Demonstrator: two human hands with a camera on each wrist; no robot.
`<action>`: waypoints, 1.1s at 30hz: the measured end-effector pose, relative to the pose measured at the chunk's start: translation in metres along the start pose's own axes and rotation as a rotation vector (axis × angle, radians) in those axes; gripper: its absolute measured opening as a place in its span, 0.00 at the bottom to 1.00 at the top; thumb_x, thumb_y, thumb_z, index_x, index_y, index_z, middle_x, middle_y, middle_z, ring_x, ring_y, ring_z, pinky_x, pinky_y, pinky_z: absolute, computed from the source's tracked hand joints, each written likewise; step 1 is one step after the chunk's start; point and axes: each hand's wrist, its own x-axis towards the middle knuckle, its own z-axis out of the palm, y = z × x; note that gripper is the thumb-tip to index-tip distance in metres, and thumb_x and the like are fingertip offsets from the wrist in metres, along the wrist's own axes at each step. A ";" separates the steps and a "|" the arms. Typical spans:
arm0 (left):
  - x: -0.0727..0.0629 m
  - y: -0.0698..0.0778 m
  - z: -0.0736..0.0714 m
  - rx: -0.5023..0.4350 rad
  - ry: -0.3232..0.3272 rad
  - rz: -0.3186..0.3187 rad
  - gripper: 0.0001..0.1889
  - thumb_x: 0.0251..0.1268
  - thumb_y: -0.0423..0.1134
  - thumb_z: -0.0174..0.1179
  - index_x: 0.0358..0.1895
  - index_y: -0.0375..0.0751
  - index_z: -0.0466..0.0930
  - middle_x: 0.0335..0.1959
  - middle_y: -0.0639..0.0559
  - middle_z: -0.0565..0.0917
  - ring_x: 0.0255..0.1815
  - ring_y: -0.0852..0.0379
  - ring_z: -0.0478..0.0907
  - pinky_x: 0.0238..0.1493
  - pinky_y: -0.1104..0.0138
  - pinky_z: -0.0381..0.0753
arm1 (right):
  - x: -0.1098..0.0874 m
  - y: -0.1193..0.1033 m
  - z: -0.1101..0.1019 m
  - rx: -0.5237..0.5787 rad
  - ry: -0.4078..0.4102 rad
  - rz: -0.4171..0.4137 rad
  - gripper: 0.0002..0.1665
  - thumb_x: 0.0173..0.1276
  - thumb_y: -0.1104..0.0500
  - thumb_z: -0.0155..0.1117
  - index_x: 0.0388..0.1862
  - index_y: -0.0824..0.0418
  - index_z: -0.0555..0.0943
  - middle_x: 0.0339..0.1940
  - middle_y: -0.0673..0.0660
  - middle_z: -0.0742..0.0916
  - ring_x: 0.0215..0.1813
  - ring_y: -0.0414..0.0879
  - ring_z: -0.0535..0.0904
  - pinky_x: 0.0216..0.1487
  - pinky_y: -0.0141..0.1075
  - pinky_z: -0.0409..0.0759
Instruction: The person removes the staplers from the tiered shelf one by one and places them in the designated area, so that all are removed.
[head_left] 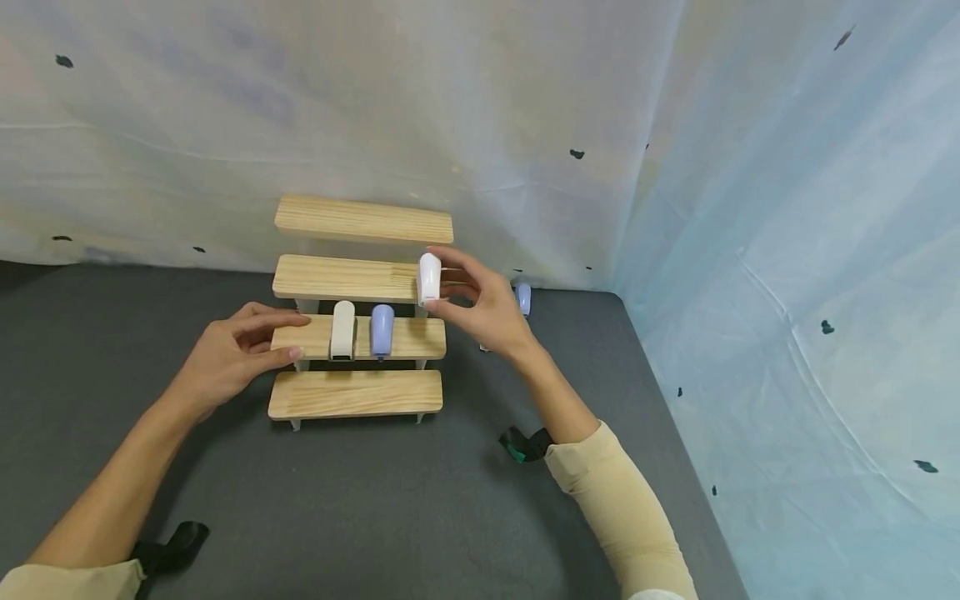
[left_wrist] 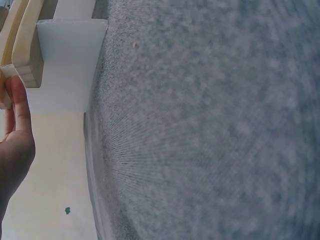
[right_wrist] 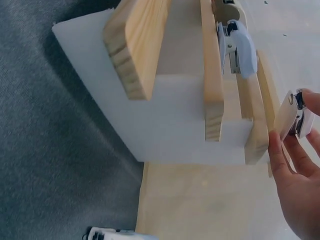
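Observation:
A four-step wooden display rack (head_left: 356, 396) stands against the back curtain. With thumb and fingers my right hand (head_left: 491, 308) pinches a white stapler (head_left: 429, 279) at the right end of the second step from the top. In the right wrist view, the fingertips (right_wrist: 276, 145) are right at that board's edge below the white stapler. My left hand (head_left: 232, 354) grips the left end of the third step (head_left: 427, 337), thumb in front and fingers over the top. On this step a cream stapler (head_left: 342, 327) and a lilac stapler (head_left: 382, 329) stand side by side.
Behind my right forearm, another lilac stapler (head_left: 523, 298) lies on the dark grey table mat (head_left: 390, 500). A light-coloured stapler (right_wrist: 122, 234) shows at the bottom of the right wrist view. Pale curtains (head_left: 750, 250) hang behind and to the right.

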 end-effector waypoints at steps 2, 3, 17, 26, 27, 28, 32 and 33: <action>0.000 0.000 0.000 -0.004 0.002 0.003 0.21 0.64 0.35 0.68 0.60 0.44 0.82 0.45 0.51 0.73 0.35 0.56 0.61 0.33 0.67 0.62 | -0.002 0.001 -0.003 -0.004 0.007 0.005 0.37 0.62 0.75 0.69 0.70 0.73 0.68 0.62 0.69 0.77 0.60 0.62 0.76 0.59 0.52 0.76; 0.000 0.000 0.000 -0.006 0.002 0.004 0.20 0.64 0.35 0.68 0.60 0.44 0.82 0.45 0.51 0.73 0.34 0.56 0.61 0.32 0.67 0.62 | -0.003 0.002 -0.004 -0.001 0.010 0.007 0.37 0.62 0.75 0.69 0.70 0.73 0.68 0.62 0.69 0.77 0.60 0.61 0.76 0.59 0.53 0.76; -0.001 -0.002 0.001 0.008 0.003 0.031 0.21 0.66 0.34 0.67 0.62 0.44 0.81 0.47 0.52 0.74 0.33 0.56 0.62 0.31 0.67 0.64 | -0.024 0.009 -0.026 -0.027 0.049 0.054 0.37 0.63 0.75 0.68 0.70 0.73 0.68 0.61 0.69 0.77 0.61 0.63 0.75 0.58 0.55 0.75; 0.000 -0.001 -0.003 0.025 -0.017 0.011 0.21 0.66 0.36 0.67 0.62 0.45 0.81 0.45 0.52 0.73 0.35 0.56 0.61 0.33 0.66 0.62 | -0.032 0.012 -0.037 -0.027 0.072 0.072 0.37 0.62 0.76 0.68 0.70 0.74 0.68 0.62 0.69 0.77 0.62 0.61 0.75 0.59 0.49 0.76; 0.000 -0.001 -0.004 0.028 -0.018 0.008 0.21 0.65 0.36 0.68 0.62 0.45 0.81 0.45 0.52 0.73 0.36 0.56 0.61 0.33 0.67 0.62 | -0.033 0.012 -0.038 -0.020 0.074 0.074 0.37 0.62 0.76 0.68 0.70 0.74 0.68 0.62 0.69 0.77 0.62 0.61 0.75 0.59 0.51 0.75; 0.000 -0.001 -0.004 0.033 -0.018 0.007 0.21 0.65 0.36 0.68 0.62 0.45 0.81 0.45 0.52 0.73 0.36 0.56 0.61 0.33 0.67 0.62 | -0.034 0.013 -0.039 -0.016 0.076 0.077 0.37 0.61 0.76 0.68 0.70 0.73 0.68 0.63 0.69 0.77 0.62 0.61 0.75 0.59 0.52 0.75; -0.001 -0.001 -0.004 0.020 -0.026 0.007 0.21 0.65 0.35 0.68 0.62 0.45 0.81 0.45 0.52 0.73 0.36 0.56 0.61 0.33 0.66 0.62 | -0.039 0.018 -0.044 -0.026 0.086 0.107 0.37 0.62 0.76 0.68 0.70 0.73 0.68 0.64 0.67 0.77 0.61 0.59 0.75 0.60 0.56 0.73; -0.002 -0.001 -0.004 0.017 -0.026 0.010 0.21 0.65 0.35 0.68 0.62 0.45 0.81 0.45 0.52 0.73 0.35 0.56 0.62 0.33 0.66 0.63 | -0.041 0.023 -0.046 -0.035 0.090 0.113 0.37 0.62 0.75 0.68 0.70 0.71 0.69 0.64 0.65 0.77 0.61 0.56 0.76 0.60 0.54 0.74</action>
